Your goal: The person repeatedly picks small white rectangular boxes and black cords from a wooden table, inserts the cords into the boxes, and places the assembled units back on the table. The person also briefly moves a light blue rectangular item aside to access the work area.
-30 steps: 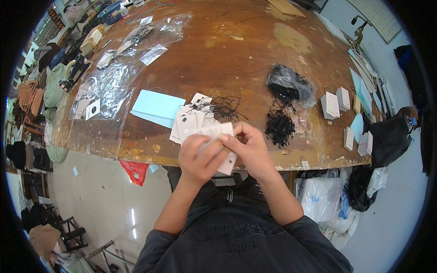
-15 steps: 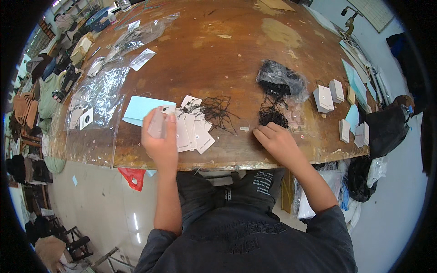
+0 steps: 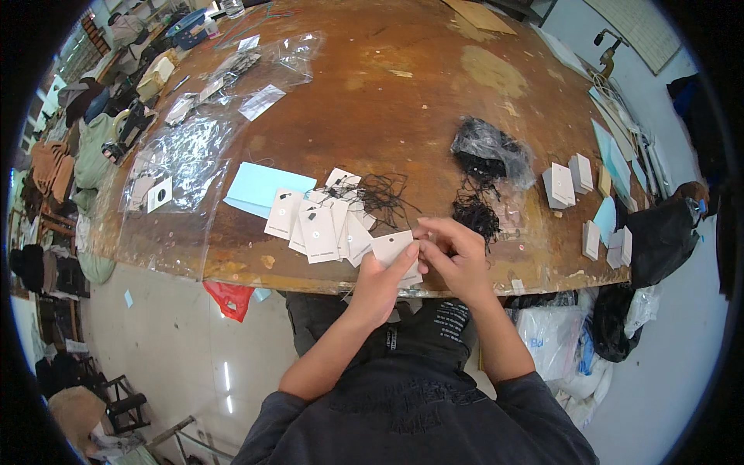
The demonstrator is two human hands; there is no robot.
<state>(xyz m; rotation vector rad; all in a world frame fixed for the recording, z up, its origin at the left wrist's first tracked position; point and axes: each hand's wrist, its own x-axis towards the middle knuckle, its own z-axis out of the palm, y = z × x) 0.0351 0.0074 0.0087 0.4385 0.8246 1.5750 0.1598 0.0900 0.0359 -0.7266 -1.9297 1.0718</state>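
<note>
My left hand (image 3: 375, 290) grips a few white hang tags (image 3: 390, 246) above the table's near edge; a hole shows near the top of the front one. Close to that tag's upper right corner, my right hand (image 3: 463, 260) is closed in a pinch, and whatever its fingertips hold is too small to make out. Left of my hands lies a fanned pile of white tags (image 3: 319, 235) with black strings (image 3: 381, 194) trailing from it. A tangled bunch of black strings (image 3: 476, 216) lies beyond my right hand, below a clear plastic bag (image 3: 496, 149) with more black strings.
Light-blue folded paper (image 3: 258, 184) lies partly under the tag pile. Clear plastic sheets (image 3: 182, 159) cover the table's left side. Small stacks of white tags (image 3: 558, 186) stand at the right, near a black bag (image 3: 663, 236). A red bag (image 3: 229, 298) hangs below the front edge.
My left hand has moved right with its tags, away from the pile. My right hand has left the black string bunch and come left to the held tags.
</note>
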